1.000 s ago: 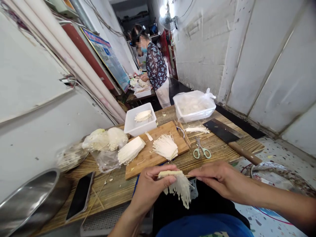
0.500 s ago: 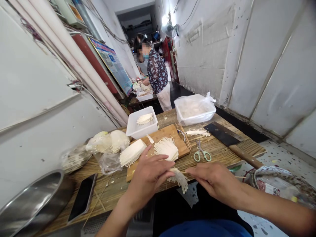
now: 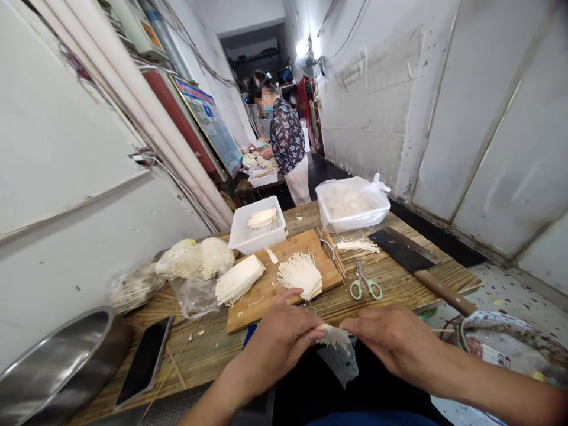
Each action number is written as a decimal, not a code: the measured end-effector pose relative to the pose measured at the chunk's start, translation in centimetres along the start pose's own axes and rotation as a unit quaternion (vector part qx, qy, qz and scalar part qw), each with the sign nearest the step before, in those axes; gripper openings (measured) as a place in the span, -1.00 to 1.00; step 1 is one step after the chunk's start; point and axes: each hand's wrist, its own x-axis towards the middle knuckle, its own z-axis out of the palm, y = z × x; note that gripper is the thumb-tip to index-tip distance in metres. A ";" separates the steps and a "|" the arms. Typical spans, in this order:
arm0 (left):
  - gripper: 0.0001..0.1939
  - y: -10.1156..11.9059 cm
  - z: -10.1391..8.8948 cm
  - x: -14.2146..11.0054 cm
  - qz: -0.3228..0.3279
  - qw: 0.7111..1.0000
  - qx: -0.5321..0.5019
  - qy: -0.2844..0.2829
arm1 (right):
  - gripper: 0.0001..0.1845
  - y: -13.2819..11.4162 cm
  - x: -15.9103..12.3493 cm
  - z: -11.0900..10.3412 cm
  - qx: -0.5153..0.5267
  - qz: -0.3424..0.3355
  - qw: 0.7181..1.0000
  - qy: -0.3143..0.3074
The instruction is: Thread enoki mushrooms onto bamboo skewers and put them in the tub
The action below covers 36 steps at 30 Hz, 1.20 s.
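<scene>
A: What's in the hands?
B: A pale enoki mushroom clump [image 3: 333, 336], just off the bench edge, over dark clothing. L hand [image 3: 277, 349] & R hand [image 3: 390, 343] come in from either side.
A: Fingers?
B: L fingers [image 3: 302, 322] & R fingers [image 3: 355, 324] are closed in, clamped on the clump btwn them. They hide part of it.
A: Best way to hold it?
B: Pinch gently near the spongy base. The stems are thin, soft & tear easily, so no hard squeezing.
A: What's nearby?
B: Slatted bamboo bench [image 3: 390, 284], w/ a light wooden cutting board [image 3: 261, 302] carrying 2 more enoki bunches [image 3: 300, 275]. To the right, green-handled steel scissors [image 3: 364, 288] & a black steel cleaver w/ wooden handle [image 3: 402, 248]. Behind the board, a white plastic tub [image 3: 257, 241] w/ enoki inside.
</scene>
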 end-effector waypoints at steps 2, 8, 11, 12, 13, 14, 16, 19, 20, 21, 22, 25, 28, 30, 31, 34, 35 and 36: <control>-0.70 -0.3 -0.6 -0.2 0.002 1.000 0.013 0.022 | -0.70 -0.1 0.0 -0.1 0.013 0.003 1.000 0.001; -0.84 -0.3 -1.6 -0.7 -0.008 0.999 0.023 0.027 | -0.68 -0.1 0.0 -0.4 0.020 0.000 1.000 0.000; -0.82 -0.1 -1.1 -0.8 -0.018 0.999 -0.004 0.033 | -0.67 -0.2 0.1 -0.4 0.020 -0.014 1.000 0.015; -0.81 -0.1 -0.9 -0.8 -0.019 0.999 -0.017 0.035 | -0.66 -0.3 0.1 -0.4 0.021 -0.018 0.999 0.018; -0.80 0.0 -0.7 -0.8 -0.019 0.999 -0.030 0.038 | -0.66 -0.3 0.1 -0.4 0.022 -0.020 0.999 0.016; -0.80 0.0 -0.5 -0.8 -0.021 0.998 -0.043 0.043 | -0.65 -0.3 0.1 -0.4 0.023 -0.019 0.999 0.012; -0.79 0.0 -0.6 -0.8 -0.026 0.996 -0.065 0.046 | -0.65 -0.3 0.2 -0.4 0.024 -0.015 1.000 0.003; -0.85 -0.5 -2.0 -0.8 -0.046 0.992 -0.080 0.081 | -0.65 0.0 0.6 -0.3 0.040 -0.003 0.999 0.011; -0.79 -0.6 -2.7 -0.8 -0.069 0.987 -0.075 0.122 | -0.66 0.1 0.8 -0.2 0.054 0.009 0.998 0.030; -0.66 -0.8 -3.5 -0.9 -0.099 0.977 -0.066 0.179 | -0.67 0.3 1.1 -0.1 0.075 0.029 0.995 0.054; -0.53 -1.0 -4.2 -1.0 -0.135 0.958 -0.058 0.245 | -0.69 0.4 1.3 0.0 0.100 0.055 0.990 0.083; -0.61 -1.2 -4.7 -1.5 -0.231 0.882 -0.085 0.402 | -0.69 1.0 2.1 0.5 0.186 0.131 0.962 0.153; -0.76 -1.3 -2.8 -1.6 -0.267 0.833 -0.154 0.460 | -0.63 1.1 3.1 1.5 0.284 0.190 0.920 0.192; -0.78 -1.3 -1.3 -1.2 -0.274 0.815 -0.178 0.479 | -0.58 0.8 4.0 2.4 0.384 0.227 0.870 0.212; -0.77 -1.3 -0.6 -0.8 -0.276 0.810 -0.191 0.481 | -0.55 0.5 4.5 3.0 0.439 0.236 0.838 0.220; -0.70 -1.8 0.4 1.1 -0.268 0.794 -0.289 0.463 | -0.53 -0.6 6.5 5.4 0.566 0.214 0.756 0.250; -0.65 -2.0 0.5 1.8 -0.260 0.780 -0.343 0.455 | -0.54 -0.9 7.4 6.3 0.586 0.198 0.739 0.267; -0.60 -2.2 0.5 2.7 -0.252 0.758 -0.401 0.449 | -0.55 -1.0 8.2 7.2 0.595 0.183 0.727 0.289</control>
